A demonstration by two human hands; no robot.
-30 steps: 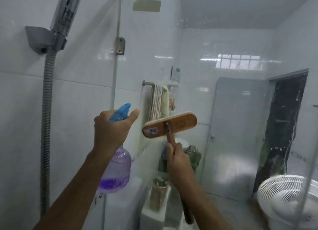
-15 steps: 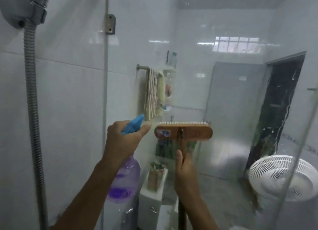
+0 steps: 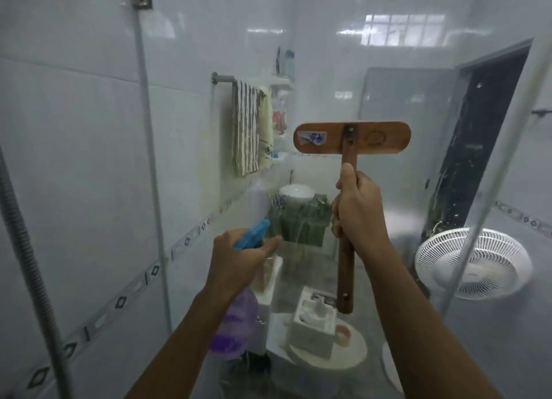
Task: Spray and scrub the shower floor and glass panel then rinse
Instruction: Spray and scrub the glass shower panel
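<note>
The glass panel (image 3: 403, 189) stands right in front of me, cloudy and wet. My right hand (image 3: 357, 210) grips the wooden handle of a scrub brush (image 3: 352, 138), whose flat wooden back faces me with the bristles turned toward the glass. My left hand (image 3: 239, 263) holds a spray bottle (image 3: 236, 327) with a blue trigger head and purple liquid, its nozzle pointing at the glass, lower and to the left of the brush. The shower floor is out of view.
A metal shower hose (image 3: 27, 267) hangs at the left on the tiled wall (image 3: 74, 160). Behind the glass are a towel rail with striped towels (image 3: 248, 130), a toilet (image 3: 322, 336), a basin (image 3: 295, 191), a white fan (image 3: 475, 263) and a dark doorway (image 3: 478, 136).
The view has tilted down. The right hand has carried the brush to the right along the glass; the left hand with the bottle has dropped lower.
</note>
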